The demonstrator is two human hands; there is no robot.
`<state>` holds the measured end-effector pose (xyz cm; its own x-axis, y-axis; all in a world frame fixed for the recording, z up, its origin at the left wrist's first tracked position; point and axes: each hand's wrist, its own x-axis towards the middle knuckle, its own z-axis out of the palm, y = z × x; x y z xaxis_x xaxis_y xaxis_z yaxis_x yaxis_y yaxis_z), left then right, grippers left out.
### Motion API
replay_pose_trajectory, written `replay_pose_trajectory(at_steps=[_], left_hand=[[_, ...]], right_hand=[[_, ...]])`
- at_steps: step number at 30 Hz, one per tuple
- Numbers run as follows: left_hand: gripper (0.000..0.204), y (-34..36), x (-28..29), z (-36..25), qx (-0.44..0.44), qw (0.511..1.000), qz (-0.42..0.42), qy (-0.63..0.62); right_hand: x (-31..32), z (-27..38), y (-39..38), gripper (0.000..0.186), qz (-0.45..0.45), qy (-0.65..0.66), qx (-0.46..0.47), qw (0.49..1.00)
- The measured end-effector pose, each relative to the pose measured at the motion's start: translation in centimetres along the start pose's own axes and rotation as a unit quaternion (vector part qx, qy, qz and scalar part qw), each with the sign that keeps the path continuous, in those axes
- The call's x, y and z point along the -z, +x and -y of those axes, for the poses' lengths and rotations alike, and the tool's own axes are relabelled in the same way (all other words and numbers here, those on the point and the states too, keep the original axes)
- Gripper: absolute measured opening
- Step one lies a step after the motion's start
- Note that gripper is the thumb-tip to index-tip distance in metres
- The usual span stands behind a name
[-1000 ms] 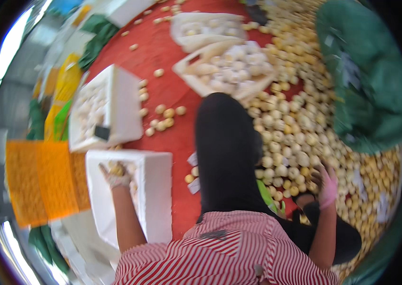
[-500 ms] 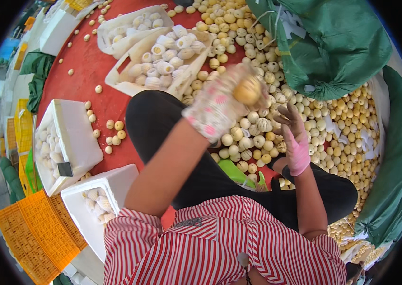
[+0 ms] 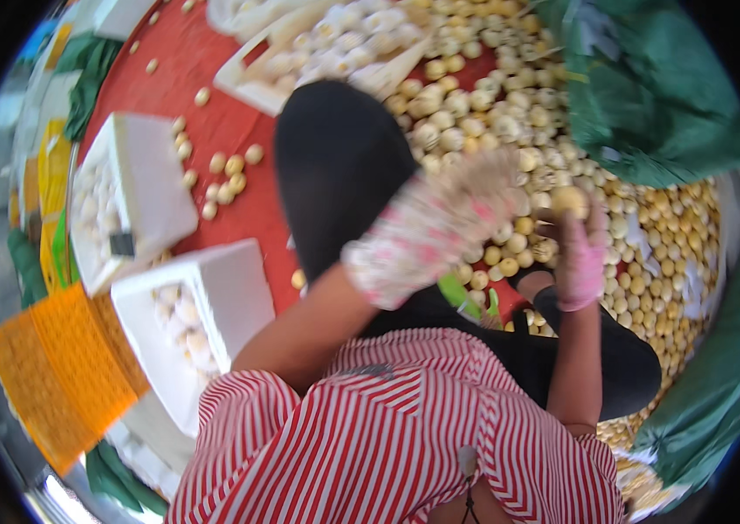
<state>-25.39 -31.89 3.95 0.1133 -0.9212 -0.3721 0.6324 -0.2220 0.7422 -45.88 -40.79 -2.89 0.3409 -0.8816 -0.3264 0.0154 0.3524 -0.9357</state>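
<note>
A yellow round fruit [image 3: 569,202] sits in the fingers of my right hand [image 3: 578,253], which wears a pink glove, over the pile of pale, partly striped fruit [image 3: 536,113]. Just left of that, my left hand [image 3: 449,214], in a white glove with pink spots, reaches across above my dark-clad legs; motion blur hides what its fingers do. At the lower left stands a white foam box [image 3: 248,288] with net-wrapped fruit inside. A pale plastic crate [image 3: 243,83] beyond my knee holds more wrapped fruit.
Another foam box [image 3: 156,192] is at the left, with an orange perforated crate [image 3: 55,375] below it. Loose fruit lies on the red ground covering [image 3: 143,96]. Green sacks [image 3: 650,96] border the fruit pile at the right.
My left hand came out of the foam box carrying a fruit and swept rightward. A fruit is now in my right hand, which was empty and spread earlier. The view has shifted.
</note>
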Motion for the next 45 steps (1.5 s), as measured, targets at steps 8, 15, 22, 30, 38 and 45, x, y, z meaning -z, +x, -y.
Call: replay_pose_trajectory(at_steps=[8, 15, 22, 30, 38, 45], left_hand=[[0.021, -11.3, 28.4, -0.1, -0.148, 0.883, -0.443, 0.034], [0.026, -23.0, 43.3, 27.4, 0.311, 0.676, -0.452, 0.492], [0.039, -15.1, 32.4, 25.0, 0.338, 0.652, -0.654, 0.181], [0.028, -3.6, 22.1, 0.1, -0.312, 0.805, -0.471, 0.179], [0.028, 8.2, -3.4, -12.4, -0.307, 0.895, 0.008, 0.325], [0.015, 20.1, -2.9, -4.8, -0.04, 0.965, 0.017, 0.26]], right_hand=[[2.9, -3.6, 0.8, 0.049, 0.069, 0.123, -0.138, 0.98], [0.5, -4.6, 0.4, 0.046, 0.136, 0.194, -0.157, 0.959], [4.5, -5.9, -1.4, 0.039, 0.021, 0.162, -0.156, 0.974], [3.0, -1.2, 3.1, 0.05, 0.029, 0.06, -0.147, 0.987], [5.9, 2.3, 18.1, 0.055, -0.155, -0.094, 0.013, 0.983], [16.7, 1.8, 29.2, 0.042, -0.22, 0.005, 0.004, 0.976]])
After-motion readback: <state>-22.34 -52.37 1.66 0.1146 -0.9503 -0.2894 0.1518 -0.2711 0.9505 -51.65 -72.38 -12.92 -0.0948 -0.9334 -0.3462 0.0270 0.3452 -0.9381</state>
